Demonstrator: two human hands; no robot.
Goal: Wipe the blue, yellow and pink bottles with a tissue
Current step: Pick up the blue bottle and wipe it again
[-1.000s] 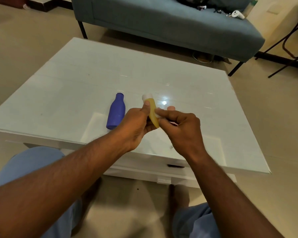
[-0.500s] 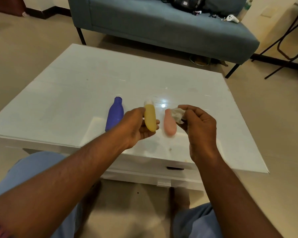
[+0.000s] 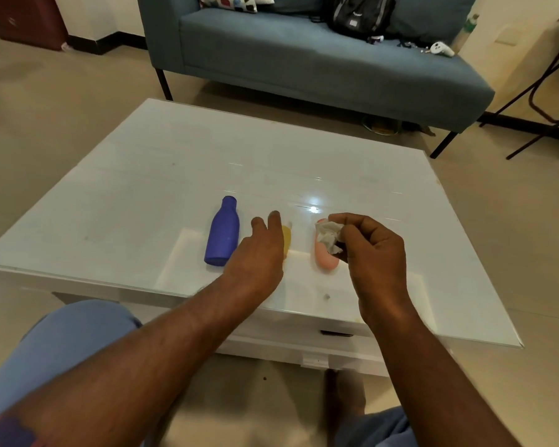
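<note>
- Tissue [image 3: 328,237] is crumpled up and pinched in the curled fingers of your right hand [image 3: 368,250].
- Pink bottle [image 3: 324,258] lies flat on the table, right under the tissue and just left of your right hand.
- Your left hand [image 3: 259,253] is loose, with fingers stretched out forward, and it holds nothing.
- Yellow bottle [image 3: 286,241] lies flat just right of your left hand; the hand hides most of it, so you cannot tell if the fingers touch it.
- Blue bottle [image 3: 223,233] lies flat just left of your left hand, with its neck pointing away from you.
- All three bottles lie side by side on the white table [image 3: 142,195], near the edge closest to you.
- Farther past your hands is a blue sofa [image 3: 304,59] with a black bag [image 3: 359,14] on it.
</note>
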